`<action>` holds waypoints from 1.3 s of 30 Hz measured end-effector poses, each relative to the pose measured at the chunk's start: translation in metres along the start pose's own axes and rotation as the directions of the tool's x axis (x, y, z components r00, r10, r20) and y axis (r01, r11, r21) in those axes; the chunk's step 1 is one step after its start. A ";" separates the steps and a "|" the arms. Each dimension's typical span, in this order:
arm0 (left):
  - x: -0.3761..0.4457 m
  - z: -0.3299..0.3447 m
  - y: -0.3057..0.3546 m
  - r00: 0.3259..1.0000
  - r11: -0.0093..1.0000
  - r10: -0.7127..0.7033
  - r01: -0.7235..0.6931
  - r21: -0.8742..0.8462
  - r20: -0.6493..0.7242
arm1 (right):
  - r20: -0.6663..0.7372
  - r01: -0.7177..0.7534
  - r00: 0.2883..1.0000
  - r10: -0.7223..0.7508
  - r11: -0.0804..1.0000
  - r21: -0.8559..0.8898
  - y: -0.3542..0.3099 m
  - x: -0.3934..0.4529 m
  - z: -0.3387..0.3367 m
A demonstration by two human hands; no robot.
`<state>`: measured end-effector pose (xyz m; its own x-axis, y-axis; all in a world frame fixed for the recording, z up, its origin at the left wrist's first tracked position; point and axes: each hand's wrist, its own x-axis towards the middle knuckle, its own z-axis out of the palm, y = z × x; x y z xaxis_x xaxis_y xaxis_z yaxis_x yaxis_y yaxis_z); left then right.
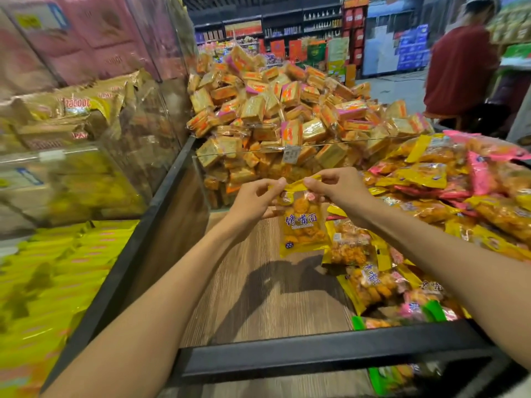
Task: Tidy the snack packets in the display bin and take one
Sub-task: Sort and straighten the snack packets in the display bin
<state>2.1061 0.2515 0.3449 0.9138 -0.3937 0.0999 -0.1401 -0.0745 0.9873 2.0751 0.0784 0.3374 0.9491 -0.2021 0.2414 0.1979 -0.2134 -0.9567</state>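
While both hands pinch its top edge, one yellow snack packet point(303, 225) hangs above the display bin point(330, 351).
Left hand point(254, 199) and right hand point(337, 188) each grip the packet's upper seal with fingertips; more yellow and pink packets point(448, 196) lie heaped at the bin's right side, beside bare wooden floor point(258, 297).

head camera: sitting on the person's head | looking forward and down into the display bin point(330, 358) | staying close, both arms reaching out from under it | wide view, also catching shop shelves point(287, 27) far behind
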 end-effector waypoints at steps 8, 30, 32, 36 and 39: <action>0.002 -0.009 -0.004 0.984 0.996 0.075 -0.068 0.051 -0.159 | 0.060 0.001 0.998 -0.005 0.998 0.062 -0.001 0.001 0.004; 0.010 -0.032 0.001 0.951 0.997 0.055 -0.070 -0.037 -0.303 | 0.611 -0.207 0.766 0.197 0.977 -0.056 -0.001 -0.011 0.005; 0.010 -0.029 0.005 0.979 0.997 -0.028 0.012 -0.076 -0.204 | 0.594 -0.225 0.786 0.172 0.974 0.015 -0.002 -0.009 0.003; 0.003 -0.024 0.007 0.987 0.987 -0.140 0.134 0.088 0.075 | 0.517 -0.231 0.843 0.148 0.968 0.100 -0.003 -0.005 -0.001; -0.002 -0.023 0.004 0.981 0.980 -0.120 0.093 0.175 0.151 | 0.488 -0.262 0.856 0.173 0.958 0.119 -0.002 -0.002 -0.004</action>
<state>2.1123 0.2734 0.3519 0.8560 -0.5155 -0.0394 -0.1189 -0.2705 0.9554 2.0721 0.0750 0.3399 0.9658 0.2565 -0.0383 -0.0296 -0.0378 -0.9988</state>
